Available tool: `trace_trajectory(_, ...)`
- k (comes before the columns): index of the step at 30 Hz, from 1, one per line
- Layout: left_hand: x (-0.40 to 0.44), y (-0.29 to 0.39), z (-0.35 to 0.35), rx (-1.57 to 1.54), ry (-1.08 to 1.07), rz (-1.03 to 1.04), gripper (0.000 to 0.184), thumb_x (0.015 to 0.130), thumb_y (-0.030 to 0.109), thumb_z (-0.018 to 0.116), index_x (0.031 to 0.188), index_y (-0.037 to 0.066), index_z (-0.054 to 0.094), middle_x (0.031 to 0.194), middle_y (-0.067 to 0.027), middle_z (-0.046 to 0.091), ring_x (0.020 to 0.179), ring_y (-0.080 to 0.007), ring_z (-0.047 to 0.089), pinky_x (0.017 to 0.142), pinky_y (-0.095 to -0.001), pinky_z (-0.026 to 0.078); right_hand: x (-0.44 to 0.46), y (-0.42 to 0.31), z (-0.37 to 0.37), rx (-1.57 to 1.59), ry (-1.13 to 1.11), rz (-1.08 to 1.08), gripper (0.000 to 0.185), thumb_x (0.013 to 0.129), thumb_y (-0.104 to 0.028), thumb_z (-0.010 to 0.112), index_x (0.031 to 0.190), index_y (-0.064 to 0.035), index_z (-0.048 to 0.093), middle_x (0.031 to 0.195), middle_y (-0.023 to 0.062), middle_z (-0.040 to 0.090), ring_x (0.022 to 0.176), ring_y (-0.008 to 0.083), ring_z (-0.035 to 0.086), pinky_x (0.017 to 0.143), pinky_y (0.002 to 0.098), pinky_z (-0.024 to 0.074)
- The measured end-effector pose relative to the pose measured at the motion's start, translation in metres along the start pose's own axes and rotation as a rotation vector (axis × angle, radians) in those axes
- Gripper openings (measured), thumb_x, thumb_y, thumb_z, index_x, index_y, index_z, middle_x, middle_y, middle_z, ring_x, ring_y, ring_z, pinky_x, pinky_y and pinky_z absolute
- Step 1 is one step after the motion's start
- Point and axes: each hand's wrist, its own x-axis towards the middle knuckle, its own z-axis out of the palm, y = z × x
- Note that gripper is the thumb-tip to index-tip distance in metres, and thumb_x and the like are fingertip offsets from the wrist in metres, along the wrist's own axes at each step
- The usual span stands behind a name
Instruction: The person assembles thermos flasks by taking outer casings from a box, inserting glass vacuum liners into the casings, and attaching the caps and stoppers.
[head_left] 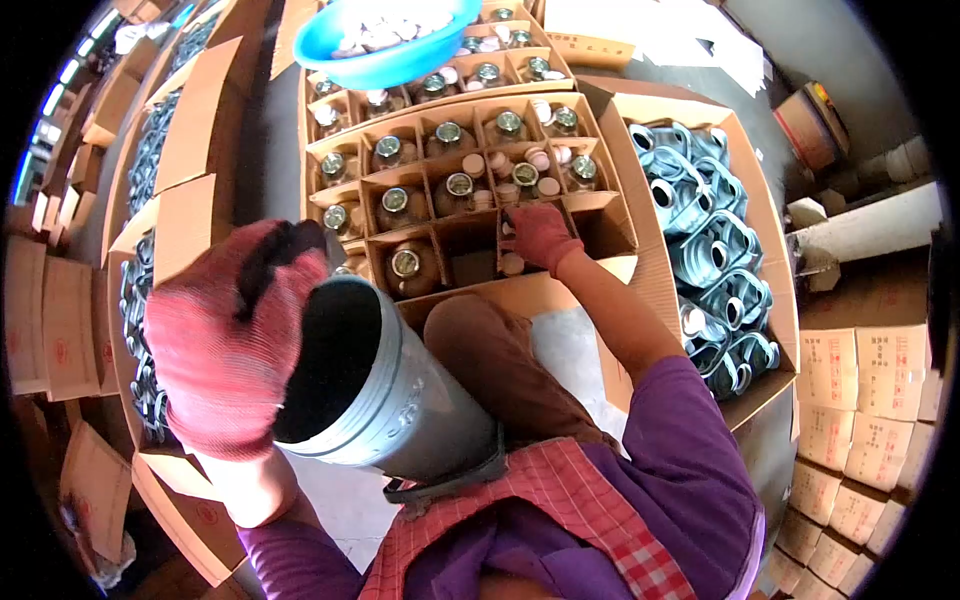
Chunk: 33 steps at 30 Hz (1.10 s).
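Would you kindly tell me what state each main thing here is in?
Gray cylindrical container: open, tilted, interior dark
Left gloved hand: curled at that container's rim
Glass bottles: upright, closures unclear
Divided carton: open, holding those bottles
Right gloved hand: lowered into that carton
Carton to its right: open, filled with blue-gray handled containers
Blue basin: holding pale discs

In a divided carton [602,236] I'm seeing bottles [405,268] standing left of and beyond the right hand [545,236]; farther back, a basin [385,70] is sitting on another carton [558,62]. Vessels [703,257] are lying in a box [765,396] rightward; a container [425,405] is slanting just right of the left hand [228,330].
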Motion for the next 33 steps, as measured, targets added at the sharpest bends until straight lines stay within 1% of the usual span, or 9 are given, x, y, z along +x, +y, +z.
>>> trace_trajectory(2, -0.004, -0.014, -0.001, -0.071, -0.003, -0.109, 0.028, 0.079, 0.018, 0.068, 0.1, -0.002, 0.067, 0.077, -0.0165, 0.068, 0.073, -0.0261, 0.069, 0.067, -0.0303, 0.053, 0.007, 0.001, -0.002, -0.071, -0.072, 0.033, 0.06, 0.075, -0.049, 0.07, 0.12, -0.0112, 0.057, 0.103, 0.0154, 0.065, 0.103, 0.0301, 0.06, 0.087, 0.0418, 0.0465)
trace_trajectory(5, -0.008, -0.044, -0.013, 0.314, -0.161, 0.15, 0.059, 0.069, 0.043, 0.075, 0.109, 0.002, 0.063, 0.09, -0.0185, 0.066, 0.079, -0.0346, 0.067, 0.07, -0.0382, 0.052, -0.018, -0.018, -0.037, -0.046, 0.202, 0.127, 0.062, 0.074, -0.048, 0.071, 0.123, -0.0118, 0.055, 0.1, 0.0143, 0.063, 0.099, 0.0316, 0.06, 0.085, 0.0427, 0.0462)
trace_trajectory(9, -0.009, -0.04, -0.012, 0.448, -0.152, 0.134, 0.046, 0.062, 0.026, 0.075, 0.104, 0.009, 0.064, 0.088, -0.0148, 0.065, 0.079, -0.0348, 0.066, 0.07, -0.0381, 0.053, -0.014, -0.068, -0.045, 0.12, 0.486, -0.28, 0.063, 0.072, -0.048, 0.071, 0.123, -0.0143, 0.055, 0.1, 0.0138, 0.059, 0.095, 0.0301, 0.058, 0.083, 0.042, 0.0453)
trace_trajectory(20, -0.016, -0.051, -0.013, 0.181, 0.211, -0.08, 0.034, 0.062, 0.012, 0.08, 0.092, 0.005, 0.064, 0.078, -0.0111, 0.065, 0.071, -0.0232, 0.066, 0.068, -0.0304, 0.051, 0.044, -0.151, 0.053, -0.028, 0.204, -0.466, 0.063, 0.08, -0.045, 0.064, 0.125, -0.0035, 0.049, 0.113, 0.0228, 0.052, 0.104, 0.0364, 0.053, 0.082, 0.0463, 0.0476)
trace_trajectory(24, -0.009, -0.077, -0.015, -0.053, 0.409, -0.157, 0.029, 0.067, 0.008, 0.077, 0.091, 0.0, 0.063, 0.073, -0.0072, 0.064, 0.069, -0.0119, 0.06, 0.067, -0.0262, 0.049, 0.047, -0.149, 0.049, 0.059, 0.156, -0.523, 0.063, 0.081, -0.043, 0.064, 0.128, -0.0055, 0.046, 0.116, 0.026, 0.051, 0.103, 0.0384, 0.055, 0.083, 0.0477, 0.0483)
trace_trajectory(26, -0.003, -0.109, -0.016, -0.267, 0.434, -0.152, 0.02, 0.071, 0.001, 0.068, 0.09, -0.002, 0.062, 0.076, -0.0056, 0.064, 0.071, -0.0116, 0.06, 0.07, -0.0242, 0.048, 0.045, -0.154, 0.029, 0.108, -0.058, -0.414, 0.063, 0.082, -0.042, 0.064, 0.13, -0.0073, 0.045, 0.12, 0.0269, 0.05, 0.107, 0.0397, 0.054, 0.086, 0.048, 0.048)
trace_trajectory(29, 0.004, -0.158, -0.005, -0.702, 0.531, -0.338, 0.017, 0.077, -0.01, 0.053, 0.09, -0.002, 0.061, 0.08, -0.0072, 0.064, 0.074, -0.013, 0.061, 0.074, -0.0237, 0.047, 0.044, -0.145, 0.029, 0.237, 0.035, -0.384, 0.068, 0.079, -0.044, 0.066, 0.132, -0.0079, 0.044, 0.126, 0.0284, 0.049, 0.112, 0.0401, 0.052, 0.086, 0.0483, 0.0478)
trace_trajectory(31, 0.0, -0.236, 0.02, -0.872, 0.686, -0.36, 0.017, 0.077, -0.001, 0.061, 0.094, 0.0, 0.064, 0.082, -0.0047, 0.064, 0.079, -0.0156, 0.061, 0.079, -0.0267, 0.047, 0.043, -0.141, 0.036, 0.173, 0.04, -0.402, 0.076, 0.075, -0.046, 0.069, 0.135, -0.0095, 0.04, 0.124, 0.0279, 0.049, 0.112, 0.0408, 0.052, 0.086, 0.0485, 0.0476)
trace_trajectory(33, 0.003, -0.235, 0.04, -1.436, 0.777, -0.583, 0.028, 0.08, 0.016, 0.066, 0.103, 0.0, 0.065, 0.103, -0.0107, 0.064, 0.093, -0.0218, 0.061, 0.086, -0.0337, 0.049, 0.046, -0.146, 0.031, 0.103, 0.029, -0.409, 0.081, 0.073, -0.042, 0.071, 0.139, -0.0119, 0.035, 0.125, 0.0273, 0.049, 0.112, 0.0419, 0.051, 0.087, 0.049, 0.0474)
